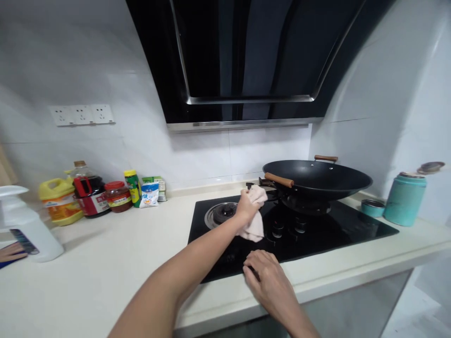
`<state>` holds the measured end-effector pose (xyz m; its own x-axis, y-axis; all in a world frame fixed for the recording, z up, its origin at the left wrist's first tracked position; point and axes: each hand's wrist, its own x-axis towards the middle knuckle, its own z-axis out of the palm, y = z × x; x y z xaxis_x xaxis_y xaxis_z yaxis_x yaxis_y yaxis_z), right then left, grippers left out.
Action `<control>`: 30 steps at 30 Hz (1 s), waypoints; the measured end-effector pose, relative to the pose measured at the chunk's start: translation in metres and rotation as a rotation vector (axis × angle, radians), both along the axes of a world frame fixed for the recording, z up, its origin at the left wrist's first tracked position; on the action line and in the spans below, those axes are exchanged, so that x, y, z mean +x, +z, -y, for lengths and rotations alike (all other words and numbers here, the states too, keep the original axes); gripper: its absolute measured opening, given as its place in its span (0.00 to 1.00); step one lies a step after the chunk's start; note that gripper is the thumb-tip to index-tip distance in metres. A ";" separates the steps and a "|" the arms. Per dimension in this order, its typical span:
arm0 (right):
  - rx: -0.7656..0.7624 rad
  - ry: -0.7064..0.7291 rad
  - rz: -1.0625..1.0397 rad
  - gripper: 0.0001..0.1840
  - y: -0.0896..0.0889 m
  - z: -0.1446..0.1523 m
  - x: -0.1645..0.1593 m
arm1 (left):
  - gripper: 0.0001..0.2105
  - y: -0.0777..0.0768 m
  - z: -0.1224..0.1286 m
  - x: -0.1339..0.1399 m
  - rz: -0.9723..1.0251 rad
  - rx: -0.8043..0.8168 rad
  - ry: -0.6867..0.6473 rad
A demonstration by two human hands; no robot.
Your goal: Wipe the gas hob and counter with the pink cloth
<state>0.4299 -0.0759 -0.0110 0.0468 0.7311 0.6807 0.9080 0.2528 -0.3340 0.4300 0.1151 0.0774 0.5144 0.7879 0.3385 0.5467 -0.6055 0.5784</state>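
Note:
My left hand [246, 206] is closed on a pale pink cloth [254, 230], which hangs over the middle of the black gas stove [243, 256]. Just beyond that hand a dark piece [249, 185] sticks up, and I cannot tell whether the hand grips it too. To its left lies the burner [224, 213], with no pan on it. My right hand [265, 272] rests at the stove's front edge, fingers loosely bent, thumb apart, holding nothing that shows. A large black wok [317, 180] with wooden handles sits on the right burner.
A white spray bottle [30, 225] stands at the left, before a yellow jug [61, 199], a dark sauce bottle [89, 192], a red-lidded jar [118, 196] and seasoning packs [150, 193]. A turquoise flask [405, 199] stands right of the wok. The range hood [243, 61] overhangs the stove.

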 end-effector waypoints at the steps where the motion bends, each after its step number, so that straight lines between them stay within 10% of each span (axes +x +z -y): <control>1: -0.001 0.004 -0.014 0.07 -0.001 0.000 0.000 | 0.39 -0.005 -0.003 0.013 -0.045 0.001 -0.022; 7: -0.037 0.022 -0.047 0.07 -0.003 -0.002 0.005 | 0.32 -0.040 -0.013 0.034 -0.296 0.065 -0.167; 15: 0.004 0.046 -0.026 0.08 -0.011 -0.006 0.013 | 0.28 -0.042 0.009 0.006 -0.473 0.130 -0.216; 24: -0.069 0.123 -0.248 0.20 -0.008 0.003 0.018 | 0.25 -0.041 0.049 -0.094 -0.495 0.181 -0.168; 30: -0.137 0.032 -0.393 0.25 -0.011 0.003 0.023 | 0.30 -0.028 0.028 -0.190 -0.494 0.082 0.020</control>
